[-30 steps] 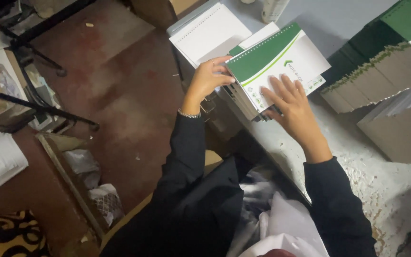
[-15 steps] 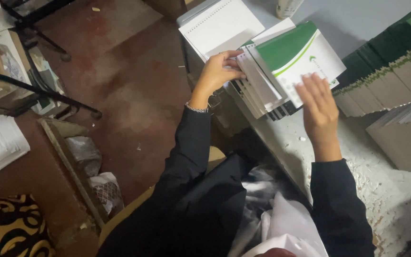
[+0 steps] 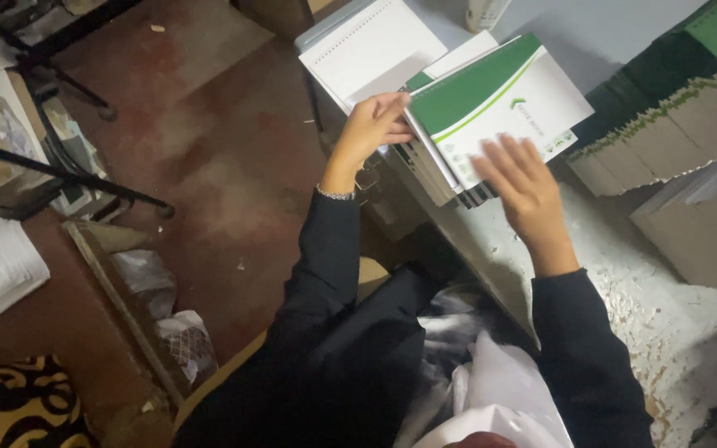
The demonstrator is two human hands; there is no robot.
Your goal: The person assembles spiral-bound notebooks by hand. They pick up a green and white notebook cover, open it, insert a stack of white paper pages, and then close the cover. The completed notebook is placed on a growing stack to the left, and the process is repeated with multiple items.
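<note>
My left hand [image 3: 373, 129] is curled around the left side of a stack of notebooks [image 3: 491, 112], with my fingers on top and my thumb hidden under it. The stack has green and white covers and sits at the near edge of the desk [image 3: 624, 274], sticking out a little over it. My right hand [image 3: 518, 178] is open wide, fingers spread, and lies flat on the top cover near its lower corner. It holds nothing. Behind the stack, at the desk's far corner, lies a pile of white pages [image 3: 371, 50]. A long row of more green notebooks [image 3: 674, 124] lies along the right side of the desk.
</note>
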